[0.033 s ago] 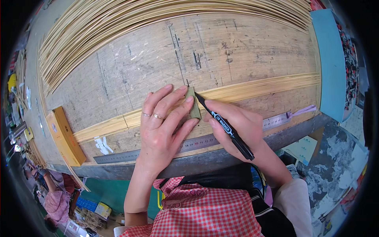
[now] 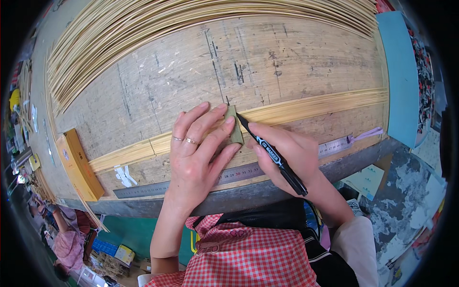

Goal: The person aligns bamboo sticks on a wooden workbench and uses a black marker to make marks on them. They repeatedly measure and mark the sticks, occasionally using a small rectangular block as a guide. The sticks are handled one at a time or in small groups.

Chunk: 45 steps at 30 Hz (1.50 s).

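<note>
Thin pale bamboo sticks [image 2: 311, 106] lie side by side in a flat band across the wooden board, running under my left hand. My left hand [image 2: 193, 148] rests on them, its fingers and thumb holding down a short olive-green strip [image 2: 236, 135] laid crosswise over the sticks. Rings show on two of its fingers. My right hand [image 2: 296, 148] grips a black marker pen [image 2: 275, 157], tilted, with its dark tip against or just beside the strip's right edge; contact cannot be made out. A dark line crosses the sticks left of my left hand.
A steel ruler [image 2: 143, 191] lies along the near edge, with a purple ribbon [image 2: 368, 135] at its right end. An orange-yellow box [image 2: 79, 165] stands at the left. Many longer sticks [image 2: 191, 16] are heaped at the back. A light-blue panel [image 2: 398, 76] borders the right side.
The marker pen and my right fingers have shifted very slightly toward me. My left hand and the strip have stayed in place.
</note>
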Tool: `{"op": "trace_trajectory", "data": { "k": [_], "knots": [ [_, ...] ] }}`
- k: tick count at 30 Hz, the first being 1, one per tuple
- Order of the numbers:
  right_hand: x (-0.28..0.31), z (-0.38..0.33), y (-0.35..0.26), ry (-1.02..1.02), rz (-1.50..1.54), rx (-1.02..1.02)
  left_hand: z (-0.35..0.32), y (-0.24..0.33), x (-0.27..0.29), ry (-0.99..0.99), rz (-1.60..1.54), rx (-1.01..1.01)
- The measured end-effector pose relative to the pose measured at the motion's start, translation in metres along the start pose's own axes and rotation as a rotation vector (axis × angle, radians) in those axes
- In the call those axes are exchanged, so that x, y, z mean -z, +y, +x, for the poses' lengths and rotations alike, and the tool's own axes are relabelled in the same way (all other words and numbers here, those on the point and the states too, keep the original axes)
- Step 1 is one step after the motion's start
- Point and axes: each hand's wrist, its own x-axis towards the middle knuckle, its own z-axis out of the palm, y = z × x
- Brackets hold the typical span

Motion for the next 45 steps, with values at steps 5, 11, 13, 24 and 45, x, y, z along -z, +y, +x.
{"op": "trace_trajectory", "data": {
  "k": [5, 11, 13, 24, 45],
  "knots": [
    [0.007, -0.006, -0.010, -0.073, -0.032, -0.012, 0.000, 0.001, 0.001, -0.010, 0.006, 0.012],
    [0.010, -0.015, -0.016, -0.096, -0.015, -0.027, 0.000, 0.001, 0.001, -0.004, -0.002, 0.011],
    [0.013, -0.019, -0.019, -0.105, -0.005, -0.057, 0.000, 0.001, 0.000, -0.001, -0.001, 0.004],
    [0.119, -0.016, 0.039, -0.039, -0.756, 0.144, -0.001, 0.004, 0.000, -0.009, -0.009, 0.034],
    [0.135, -0.020, 0.048, -0.337, -1.064, 0.273, 0.006, 0.020, -0.001, -0.039, 0.173, 0.035]
  ]
}}
